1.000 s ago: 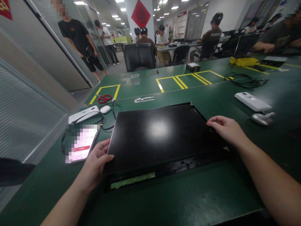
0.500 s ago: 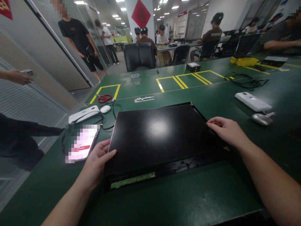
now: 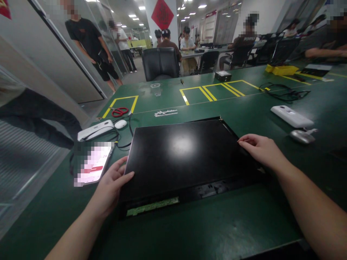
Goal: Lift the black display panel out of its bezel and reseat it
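Note:
A dark, glossy display panel (image 3: 176, 155) lies over a black frame (image 3: 195, 195) on the green table, its left side sitting askew on the frame. Along the near edge a green circuit board strip (image 3: 153, 206) shows. My left hand (image 3: 114, 182) grips the panel's left edge, thumb on top and fingers at the side and underneath. At the right edge my right hand (image 3: 256, 146) pinches the rim between thumb and fingertips; whether it holds the panel, the frame or both is hard to make out.
A lit phone (image 3: 94, 164), a white power bank (image 3: 96, 130), a white mouse (image 3: 120, 124) and red scissors (image 3: 120, 112) lie left. Another white power bank (image 3: 291, 116) and a silver mouse (image 3: 303, 136) lie right. Behind stand a plastic cup (image 3: 155, 89) and a black chair (image 3: 160, 64).
Both hands and the panel stay almost where they were. At the left, a passing person has moved, and the hand with a phone has gone from view.

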The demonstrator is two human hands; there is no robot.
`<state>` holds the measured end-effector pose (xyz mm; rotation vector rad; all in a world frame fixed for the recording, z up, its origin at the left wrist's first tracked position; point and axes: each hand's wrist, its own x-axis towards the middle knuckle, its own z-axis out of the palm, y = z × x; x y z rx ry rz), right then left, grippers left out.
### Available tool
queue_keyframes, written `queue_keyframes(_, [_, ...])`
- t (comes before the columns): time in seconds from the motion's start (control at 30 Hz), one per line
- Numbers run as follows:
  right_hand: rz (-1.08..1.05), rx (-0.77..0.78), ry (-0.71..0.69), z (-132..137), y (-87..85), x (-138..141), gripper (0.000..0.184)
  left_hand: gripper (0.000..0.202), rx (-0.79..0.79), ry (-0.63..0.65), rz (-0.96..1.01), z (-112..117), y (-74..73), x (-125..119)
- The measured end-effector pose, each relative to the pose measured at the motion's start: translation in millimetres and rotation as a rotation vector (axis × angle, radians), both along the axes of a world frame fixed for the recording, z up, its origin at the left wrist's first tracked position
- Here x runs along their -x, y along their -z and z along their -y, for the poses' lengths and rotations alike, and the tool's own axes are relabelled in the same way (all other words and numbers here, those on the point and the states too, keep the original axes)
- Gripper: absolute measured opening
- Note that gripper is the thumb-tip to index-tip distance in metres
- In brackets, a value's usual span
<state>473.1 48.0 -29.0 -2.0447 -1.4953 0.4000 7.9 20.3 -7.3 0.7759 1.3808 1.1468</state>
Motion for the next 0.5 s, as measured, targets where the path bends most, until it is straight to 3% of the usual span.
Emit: queue_keyframes(0.5, [0.032, -0.017, -0.009, -1.1, 1.2, -3.1, 0.025, 0.088, -0.001, -0.003, -0.011, 1.3, -4.2, -2.5])
